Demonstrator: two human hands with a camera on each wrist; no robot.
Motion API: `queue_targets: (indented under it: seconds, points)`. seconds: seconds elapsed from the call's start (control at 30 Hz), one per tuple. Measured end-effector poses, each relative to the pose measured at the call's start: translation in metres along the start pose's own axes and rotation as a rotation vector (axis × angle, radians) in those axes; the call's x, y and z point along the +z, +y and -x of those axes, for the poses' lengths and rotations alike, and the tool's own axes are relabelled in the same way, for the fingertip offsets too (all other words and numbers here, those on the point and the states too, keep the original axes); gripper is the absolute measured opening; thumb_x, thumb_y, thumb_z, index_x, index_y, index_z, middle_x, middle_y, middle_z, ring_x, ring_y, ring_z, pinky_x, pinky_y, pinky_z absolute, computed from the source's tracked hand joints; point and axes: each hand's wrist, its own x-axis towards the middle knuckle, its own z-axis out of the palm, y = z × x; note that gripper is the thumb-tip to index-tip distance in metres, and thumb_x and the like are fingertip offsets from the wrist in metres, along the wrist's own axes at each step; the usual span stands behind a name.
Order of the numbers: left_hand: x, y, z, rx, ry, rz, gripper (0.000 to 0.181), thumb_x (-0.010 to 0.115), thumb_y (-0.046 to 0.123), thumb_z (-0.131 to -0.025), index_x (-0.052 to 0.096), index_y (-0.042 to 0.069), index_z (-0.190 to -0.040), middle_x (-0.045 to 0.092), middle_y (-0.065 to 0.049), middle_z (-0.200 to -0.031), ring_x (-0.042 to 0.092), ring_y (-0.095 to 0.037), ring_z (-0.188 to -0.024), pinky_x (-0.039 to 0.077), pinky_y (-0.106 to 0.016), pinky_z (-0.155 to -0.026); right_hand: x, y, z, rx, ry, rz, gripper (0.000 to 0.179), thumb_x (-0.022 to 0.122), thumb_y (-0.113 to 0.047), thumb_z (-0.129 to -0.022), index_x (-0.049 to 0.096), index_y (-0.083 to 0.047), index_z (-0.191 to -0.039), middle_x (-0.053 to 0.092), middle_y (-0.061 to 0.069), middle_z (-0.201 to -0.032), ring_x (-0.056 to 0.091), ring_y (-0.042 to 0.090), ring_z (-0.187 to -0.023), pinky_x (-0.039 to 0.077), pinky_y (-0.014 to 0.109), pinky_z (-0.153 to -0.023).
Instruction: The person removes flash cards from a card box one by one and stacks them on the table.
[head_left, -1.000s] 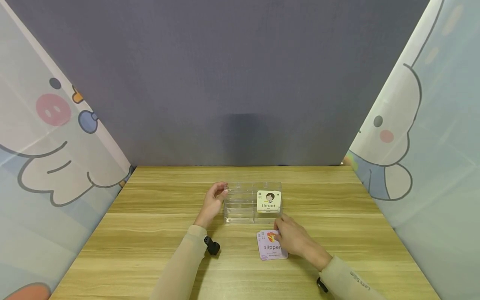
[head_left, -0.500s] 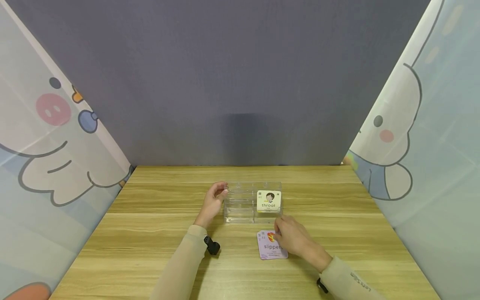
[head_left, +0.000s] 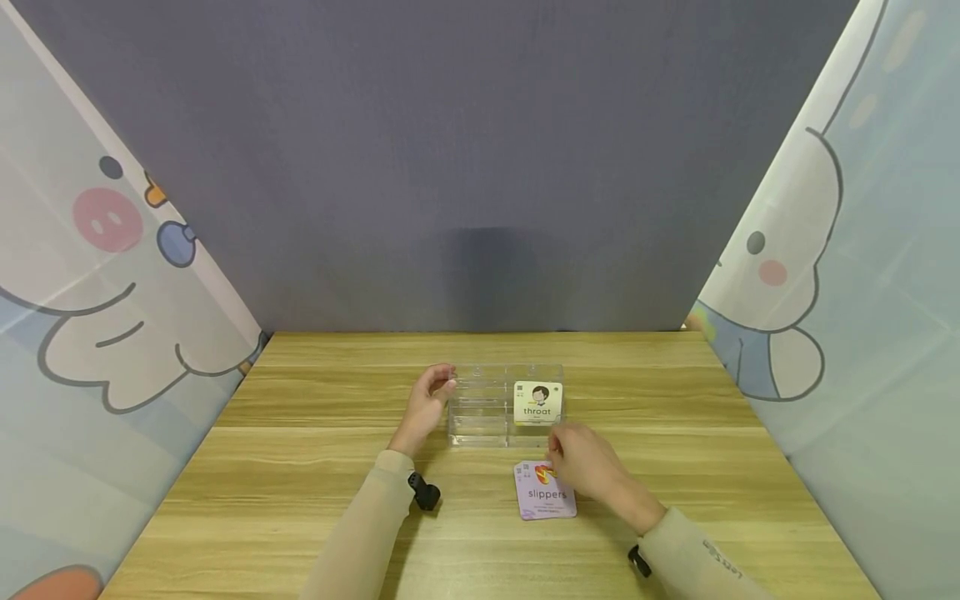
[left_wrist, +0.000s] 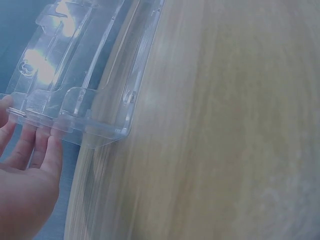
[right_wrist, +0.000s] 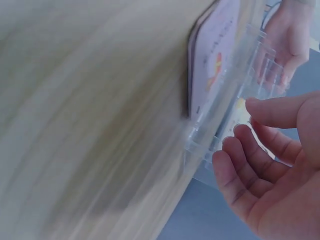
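Note:
A clear plastic card rack with two columns of slots stands on the wooden table. My left hand grips its left side; in the left wrist view, the fingers lie behind the clear edge and the thumb in front. Pale yellow cards, the front one reading "throat", sit in the right column. Before the rack lies a small stack of purple cards, "slippers" on top. Over the stack's upper right corner is my right hand, its fingers loosely bent with nothing visible between them in the right wrist view.
The wooden table runs back to a dark grey panel. Cartoon-printed cloths hang on the left and right. The rack's left column holds no cards.
My right hand has shifted slightly up and off the purple stack, so more of the slippers picture and the whole word show. The left hand and rack have stayed put.

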Motion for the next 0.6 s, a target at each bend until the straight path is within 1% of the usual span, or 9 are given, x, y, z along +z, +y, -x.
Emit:
queue_targets:
  seconds: [0.07,0.17,0.33,0.47,0.6]
  points:
    - [0.0,-0.01,-0.005,0.008,0.008,0.002,0.035,0.056,0.004,-0.104,0.052,-0.006,-0.137,0.056,-0.025,-0.134,0.052,-0.034,-0.122,0.044,-0.044,-0.103,-0.002,0.0,-0.002,-0.001,0.012,-0.013,0.025,0.074,-0.004,-0.087,0.057,-0.018,-0.076,0.05,-0.008,-0.07,0.047,0.009,-0.062,0.04,0.025,-0.051]
    - [0.0,-0.013,-0.006,0.023,0.016,0.002,0.036,0.058,0.008,-0.104,0.053,-0.004,-0.137,0.058,-0.021,-0.132,0.053,-0.031,-0.12,0.045,-0.042,-0.102,-0.006,0.0,-0.005,0.006,0.037,-0.028,0.02,0.074,-0.004,-0.088,0.06,-0.016,-0.079,0.052,-0.007,-0.071,0.048,0.009,-0.062,0.042,0.025,-0.051]
    - [-0.001,-0.013,-0.006,0.03,0.014,-0.005,0.035,0.059,0.008,-0.104,0.054,-0.004,-0.137,0.059,-0.017,-0.13,0.054,-0.029,-0.119,0.045,-0.041,-0.101,-0.012,-0.002,-0.01,0.023,0.082,-0.042,0.012,0.074,-0.006,-0.09,0.065,-0.012,-0.085,0.056,-0.005,-0.077,0.05,0.009,-0.064,0.045,0.024,-0.053]
    - [-0.001,-0.013,-0.005,0.023,0.011,0.0,0.035,0.058,0.007,-0.104,0.054,-0.004,-0.137,0.059,-0.016,-0.129,0.054,-0.029,-0.118,0.046,-0.041,-0.1,-0.015,-0.002,-0.012,0.002,0.132,-0.025,0.012,0.075,-0.006,-0.089,0.065,-0.011,-0.085,0.057,-0.003,-0.079,0.05,0.01,-0.065,0.045,0.025,-0.054]
    - [-0.001,-0.013,-0.004,0.017,0.007,0.005,0.036,0.058,0.008,-0.104,0.053,-0.004,-0.137,0.059,-0.017,-0.129,0.054,-0.029,-0.119,0.046,-0.04,-0.1,-0.018,-0.002,-0.015,-0.015,0.182,-0.007,0.011,0.075,-0.008,-0.089,0.065,-0.011,-0.084,0.058,-0.002,-0.081,0.05,0.012,-0.07,0.046,0.028,-0.058]
